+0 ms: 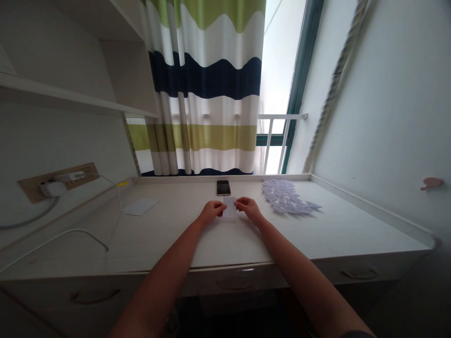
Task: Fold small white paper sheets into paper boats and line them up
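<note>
At left, a wood-toned rectangular wall panel (90, 169) holds white plastic plugs (53, 189), with a thin white cable (75, 230) curving across the near left of a pale, wood-grained desk (148, 246). Flat white paper (140, 206) lies farther along the desktop, on its left side. A fabric curtain in bands of white, green and navy (221, 77) hangs beyond the far edge. At center, a person's bare left hand (213, 210) pinches the left edge of a small rectangular sheet of white paper (229, 208) between thumb and fingers. Just past the sheet, toward the far edge, a dark-screened rectangular phone (223, 188) lies flat. The right hand (248, 209) pinches the opposite edge in the same way, so the sheet sits between the two hands over the middle of the desk. To the right, pointed pieces of folded white paper (283, 195) lie in a dense, overlapping spread near the far edge, well apart from the flat paper at left. At far right, a round pink hook (432, 182) is fixed to the white wall (384, 141).
</note>
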`<state>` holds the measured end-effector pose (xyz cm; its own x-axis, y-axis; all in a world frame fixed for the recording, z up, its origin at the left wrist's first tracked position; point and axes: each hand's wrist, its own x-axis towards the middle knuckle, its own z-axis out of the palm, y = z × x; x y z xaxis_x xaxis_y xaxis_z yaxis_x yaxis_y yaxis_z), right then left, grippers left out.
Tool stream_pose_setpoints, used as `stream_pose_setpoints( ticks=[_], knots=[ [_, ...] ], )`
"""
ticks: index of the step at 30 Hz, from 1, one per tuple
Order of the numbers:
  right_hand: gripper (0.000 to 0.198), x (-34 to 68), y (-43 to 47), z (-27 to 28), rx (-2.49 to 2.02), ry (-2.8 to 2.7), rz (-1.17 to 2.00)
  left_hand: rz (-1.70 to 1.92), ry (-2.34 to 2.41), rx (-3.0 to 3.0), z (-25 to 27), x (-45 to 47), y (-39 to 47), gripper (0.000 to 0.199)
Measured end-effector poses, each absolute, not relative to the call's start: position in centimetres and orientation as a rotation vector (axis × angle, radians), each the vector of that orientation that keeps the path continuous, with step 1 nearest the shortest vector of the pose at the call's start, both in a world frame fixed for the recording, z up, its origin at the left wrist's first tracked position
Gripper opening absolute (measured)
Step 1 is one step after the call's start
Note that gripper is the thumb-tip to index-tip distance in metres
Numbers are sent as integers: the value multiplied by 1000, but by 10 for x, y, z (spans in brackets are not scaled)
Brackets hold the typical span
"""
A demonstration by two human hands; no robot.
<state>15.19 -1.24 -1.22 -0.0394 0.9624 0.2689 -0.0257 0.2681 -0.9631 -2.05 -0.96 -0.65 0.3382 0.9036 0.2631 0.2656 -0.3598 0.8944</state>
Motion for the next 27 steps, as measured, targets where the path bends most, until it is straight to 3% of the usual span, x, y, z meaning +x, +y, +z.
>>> stream_pose_setpoints(
  ticks=[27],
  knots=[
    [27,152,-10,-13,-921,-1324,970,983,1026,1839,-7,-19,-11,27]
  ],
)
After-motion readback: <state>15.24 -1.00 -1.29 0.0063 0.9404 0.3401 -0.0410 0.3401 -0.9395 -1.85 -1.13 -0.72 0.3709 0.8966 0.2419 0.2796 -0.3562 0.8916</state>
